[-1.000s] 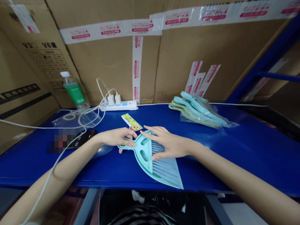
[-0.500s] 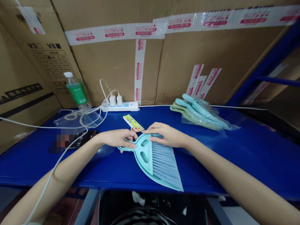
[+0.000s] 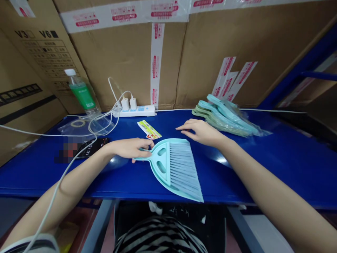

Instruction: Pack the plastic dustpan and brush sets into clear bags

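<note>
On blue shelf (image 3: 276, 165), brush (image 3: 173, 165) handle leftward

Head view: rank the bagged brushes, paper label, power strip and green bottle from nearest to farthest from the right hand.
1. Bagged brushes, just behind and right of the right hand.
2. Paper label, left.
3. Power strip, back left.
4. Green bottle, far left.

We look down on a glossy blue metal shelf (image 3: 276, 165). Resting on it are a pale turquoise plastic hand brush (image 3: 173, 168), a small yellow printed card (image 3: 149, 129), a white power strip (image 3: 134, 111), a black phone (image 3: 92, 147), a green-labelled clear bottle (image 3: 80, 93), and a bagged bundle of turquoise and green brushes (image 3: 226, 119).
</note>
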Available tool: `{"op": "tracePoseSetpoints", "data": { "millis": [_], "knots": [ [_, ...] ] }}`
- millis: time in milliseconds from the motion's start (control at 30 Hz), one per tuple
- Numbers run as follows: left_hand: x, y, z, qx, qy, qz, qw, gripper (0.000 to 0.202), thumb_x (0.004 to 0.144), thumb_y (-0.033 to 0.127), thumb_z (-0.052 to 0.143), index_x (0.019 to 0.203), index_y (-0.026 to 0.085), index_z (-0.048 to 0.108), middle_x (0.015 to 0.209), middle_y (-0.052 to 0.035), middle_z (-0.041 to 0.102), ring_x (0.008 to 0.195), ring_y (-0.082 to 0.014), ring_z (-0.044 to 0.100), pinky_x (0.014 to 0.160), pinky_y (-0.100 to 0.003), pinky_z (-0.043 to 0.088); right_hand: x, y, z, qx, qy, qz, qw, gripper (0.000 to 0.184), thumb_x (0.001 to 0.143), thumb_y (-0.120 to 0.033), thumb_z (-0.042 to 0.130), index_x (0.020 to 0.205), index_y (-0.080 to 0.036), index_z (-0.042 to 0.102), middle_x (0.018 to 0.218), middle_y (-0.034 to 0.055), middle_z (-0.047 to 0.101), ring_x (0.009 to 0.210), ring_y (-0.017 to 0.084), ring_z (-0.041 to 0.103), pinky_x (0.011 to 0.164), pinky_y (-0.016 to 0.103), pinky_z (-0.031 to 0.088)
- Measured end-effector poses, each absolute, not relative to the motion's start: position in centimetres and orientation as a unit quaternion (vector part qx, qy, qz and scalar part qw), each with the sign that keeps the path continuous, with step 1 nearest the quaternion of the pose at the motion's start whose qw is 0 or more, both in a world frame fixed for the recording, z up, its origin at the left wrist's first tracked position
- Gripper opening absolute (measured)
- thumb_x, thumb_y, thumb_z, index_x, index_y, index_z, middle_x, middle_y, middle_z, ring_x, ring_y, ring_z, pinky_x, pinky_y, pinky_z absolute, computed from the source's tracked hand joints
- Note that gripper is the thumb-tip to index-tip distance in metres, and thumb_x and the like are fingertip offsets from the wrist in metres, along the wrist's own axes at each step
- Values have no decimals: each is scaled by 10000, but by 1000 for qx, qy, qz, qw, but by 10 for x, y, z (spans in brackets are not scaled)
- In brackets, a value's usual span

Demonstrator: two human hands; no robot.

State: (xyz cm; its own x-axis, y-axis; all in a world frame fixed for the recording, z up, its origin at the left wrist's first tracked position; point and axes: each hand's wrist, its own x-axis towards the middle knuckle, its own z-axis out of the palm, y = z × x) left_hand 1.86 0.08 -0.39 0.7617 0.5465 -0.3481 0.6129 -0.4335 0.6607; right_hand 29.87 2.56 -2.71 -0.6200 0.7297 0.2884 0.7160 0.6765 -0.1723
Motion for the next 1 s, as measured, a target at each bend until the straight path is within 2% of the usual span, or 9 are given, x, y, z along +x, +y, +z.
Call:
{"op": "tracePoseSetpoints", "data": {
  "millis": [167, 333, 400, 467, 567, 633, 800, 1000],
  "knots": [
    [19, -2, -2, 843, 362, -64, 393, 274, 895, 458, 417, 938, 189, 439, 715, 50, 478, 521, -84, 509, 485, -199, 403, 295, 22, -26, -426, -896, -18, 125, 321, 872, -164, 455, 1095, -168, 686, 944, 97, 693, 902, 240, 616, 789, 354, 484],
    [20, -6, 4, 857, 354, -91, 364, 274, 907, 459, 382, 882, 191, 433, 686, 49, 485, 487, -86, 505, 498, -213, 408, 293, 20, -26, -420, -900, -44, 111, 303, 868, -158, 478, 1088, -173, 685, 927, 86, 702, 868, 225, 627, 746, 321, 481],
    [21, -6, 7, 883, 350, -85, 301, 313, 933, 452, 323, 837, 189, 464, 653, 42, 507, 504, -95, 511, 535, -220, 410, 292, 18, -25, -420, -900, -51, 105, 300, 870, -161, 477, 1085, -176, 686, 920, 82, 704, 857, 221, 630, 732, 313, 476],
    [24, -5, 8, 905, 376, -51, 193, 351, 955, 408, 275, 823, 188, 514, 669, 17, 561, 567, -120, 543, 579, -237, 411, 291, 17, -24, -423, -899, -61, 96, 299, 872, -163, 475, 1085, -176, 686, 912, 82, 705, 850, 219, 632, 718, 307, 470],
    [27, 0, 3, 903, 427, 7, 35, 292, 941, 310, 326, 861, 181, 576, 796, -29, 639, 708, -165, 599, 633, -266, 429, 289, 14, -24, -429, -896, -77, 85, 300, 872, -165, 478, 1090, -171, 684, 904, 87, 704, 846, 221, 636, 692, 297, 458],
    [27, 5, -3, 902, 432, 22, -22, 243, 920, 288, 383, 900, 175, 598, 873, -46, 658, 770, -181, 616, 645, -273, 447, 288, 12, -24, -429, -895, -87, 81, 306, 873, -159, 470, 1093, -171, 683, 904, 88, 704, 843, 220, 638, 675, 291, 449],
    [25, 13, -14, 906, 415, 42, -76, 245, 914, 327, 448, 1041, 195, 612, 1088, -59, 649, 934, -211, 627, 696, -286, 493, 285, 6, -27, -432, -893, -100, 80, 337, 862, -114, 444, 1088, -181, 685, 901, 80, 706, 829, 215, 643, 668, 293, 442],
    [24, 17, -18, 923, 371, 66, -74, 224, 896, 293, 506, 1058, 190, 622, 1129, -68, 647, 1018, -225, 615, 809, -333, 515, 285, 3, -28, -436, -889, -98, 100, 364, 851, -110, 433, 1094, -218, 682, 931, 52, 712, 816, 201, 652, 629, 271, 449]
  ]
}}
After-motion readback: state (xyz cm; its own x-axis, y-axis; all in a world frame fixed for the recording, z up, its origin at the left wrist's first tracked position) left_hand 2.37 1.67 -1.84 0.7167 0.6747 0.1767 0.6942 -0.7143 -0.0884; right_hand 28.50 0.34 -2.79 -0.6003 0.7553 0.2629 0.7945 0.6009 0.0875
